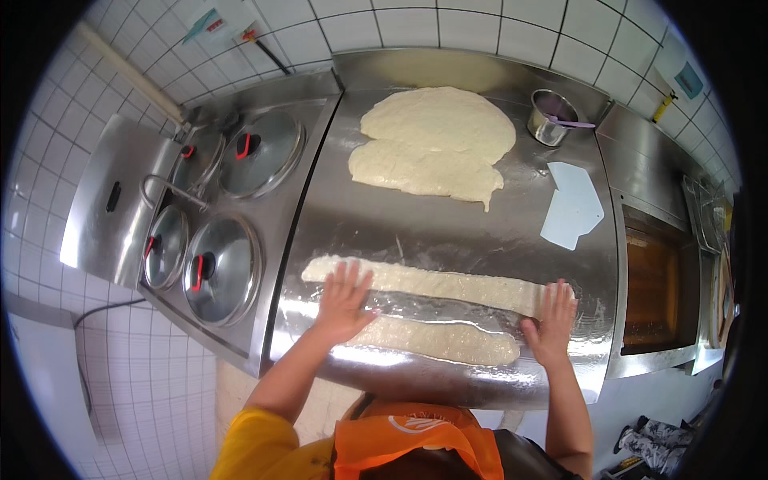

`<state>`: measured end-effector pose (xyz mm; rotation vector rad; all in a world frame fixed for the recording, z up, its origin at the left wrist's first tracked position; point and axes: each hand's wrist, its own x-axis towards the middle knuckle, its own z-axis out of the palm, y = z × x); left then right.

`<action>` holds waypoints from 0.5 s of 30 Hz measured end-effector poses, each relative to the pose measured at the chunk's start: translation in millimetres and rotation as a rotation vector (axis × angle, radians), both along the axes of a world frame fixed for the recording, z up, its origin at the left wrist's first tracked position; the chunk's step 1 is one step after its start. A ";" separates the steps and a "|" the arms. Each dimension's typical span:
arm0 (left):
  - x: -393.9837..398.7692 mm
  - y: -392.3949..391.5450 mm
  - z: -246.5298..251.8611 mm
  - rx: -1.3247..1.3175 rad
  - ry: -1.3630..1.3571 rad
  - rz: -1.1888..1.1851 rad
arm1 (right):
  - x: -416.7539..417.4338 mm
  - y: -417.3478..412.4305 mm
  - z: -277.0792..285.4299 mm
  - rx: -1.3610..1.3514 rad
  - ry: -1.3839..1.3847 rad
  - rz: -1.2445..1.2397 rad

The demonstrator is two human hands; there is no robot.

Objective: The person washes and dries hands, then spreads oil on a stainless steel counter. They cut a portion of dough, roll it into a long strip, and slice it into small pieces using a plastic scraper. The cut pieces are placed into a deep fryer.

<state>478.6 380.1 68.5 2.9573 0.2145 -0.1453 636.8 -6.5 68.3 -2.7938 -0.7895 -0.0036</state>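
A long flat strip of dough (444, 284) lies across the shiny steel worktop (336, 222). My left hand (345, 303) rests flat near its left end, fingers spread on the dough, the thumb pointing towards a second strip. My right hand (553, 321) lies on the right end of the same strip, fingers extended. Nearer to me is the second, shorter dough strip (438, 341), its left end beside my left wrist. At the back of the worktop sits a large, soft slab of dough (432, 141) in two joined lobes.
Round pots or wells with glass lids (222, 270) and red-marked knobs stand on the left. At the back right is a steel cup (551, 118) with a purple-handled utensil (573, 123). A white plastic dough scraper (573, 205) lies before it. An oil-filled basin (654, 288) adjoins the worktop's right side.
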 end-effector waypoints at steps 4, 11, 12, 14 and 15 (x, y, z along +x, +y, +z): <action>-3.1 6.7 3.4 0.005 0.108 -0.066 | -10.1 -2.4 -11.6 -0.130 0.177 0.023; -15.7 4.2 18.8 -0.100 0.115 -0.103 | -18.5 29.1 4.0 -0.134 0.256 0.120; -20.4 5.3 26.0 -0.074 0.096 -0.079 | -19.8 31.5 12.2 -0.123 0.249 0.097; -24.7 12.7 24.7 -0.050 0.107 -0.069 | -18.6 44.5 11.4 -0.042 0.163 0.127; -31.8 12.4 15.1 -0.066 0.140 -0.064 | -22.7 45.8 8.2 -0.017 0.125 0.148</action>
